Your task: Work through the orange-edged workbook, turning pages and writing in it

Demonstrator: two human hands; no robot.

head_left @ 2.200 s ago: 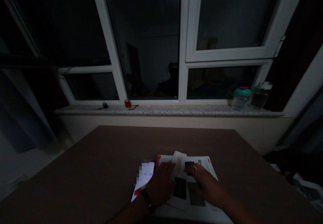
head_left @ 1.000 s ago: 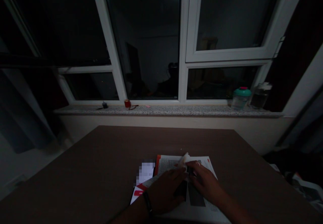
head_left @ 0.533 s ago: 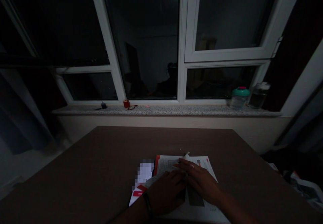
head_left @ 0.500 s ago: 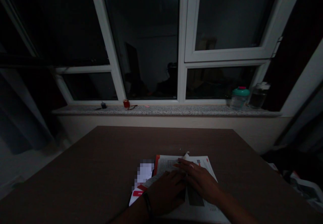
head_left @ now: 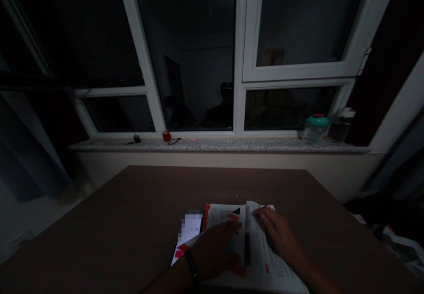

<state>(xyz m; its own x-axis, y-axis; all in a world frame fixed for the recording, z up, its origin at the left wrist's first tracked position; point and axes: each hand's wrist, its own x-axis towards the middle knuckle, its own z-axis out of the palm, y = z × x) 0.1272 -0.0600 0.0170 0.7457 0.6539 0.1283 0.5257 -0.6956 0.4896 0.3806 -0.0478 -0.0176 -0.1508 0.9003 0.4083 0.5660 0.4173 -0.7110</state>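
Observation:
An open book (head_left: 283, 274) with printed pages lies near the front of the brown table. My left hand (head_left: 215, 245), a dark band on its wrist, rests over the left page with its fingers stretched out. Colourful print shows around and below those fingers. My right hand (head_left: 278, 232) touches the upper part of the right page (head_left: 260, 245), its fingers extended and slightly bent. The top of this page curls up near the spine. A phone (head_left: 192, 225) with a lit screen lies at the book's left edge, partly covered by the book and my left forearm.
The table (head_left: 159, 192) reaches to a wall below a speckled windowsill (head_left: 218, 144). On the sill stand a teal-lidded bottle (head_left: 316, 128), a second clear bottle (head_left: 340, 125), a small red object (head_left: 166, 136) and a small dark object (head_left: 136, 139). Dark windows rise behind.
My hands were close together over the middle of the book and have moved apart, the right one going rightward. A page has come over toward the right, uncovering colourful print on the left page.

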